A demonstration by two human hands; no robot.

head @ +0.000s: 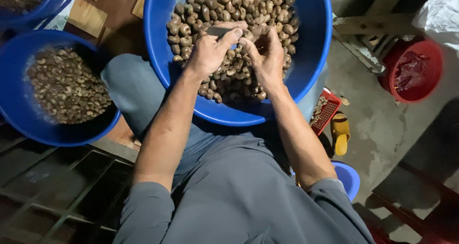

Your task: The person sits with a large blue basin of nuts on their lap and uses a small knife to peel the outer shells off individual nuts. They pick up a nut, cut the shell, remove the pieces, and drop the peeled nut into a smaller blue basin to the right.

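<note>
Hands meet over the big blue basin (315, 57) of brown nuts (267, 9); left hand (208, 52) grips a small blade (218, 31); right hand (267, 57) pinches one nut, hidden; a second nut-filled basin (14, 110) sits left of the big one.

Setting: small nut-shelling workplace, informal, at floor level. Evidence: a large blue basin (315, 57) is sitting on the seated person's lap beneath the left grip (208, 52) and right grip (267, 57), heaped with brown unshelled nuts (267, 7). A second blue basin (19, 115) of paler kernels (67, 86) is lying left of the grips. A bare concrete floor (382, 124), red bucket (413, 72), red crate (327, 112) and yellow sandal (340, 134) are showing to the right.
</note>
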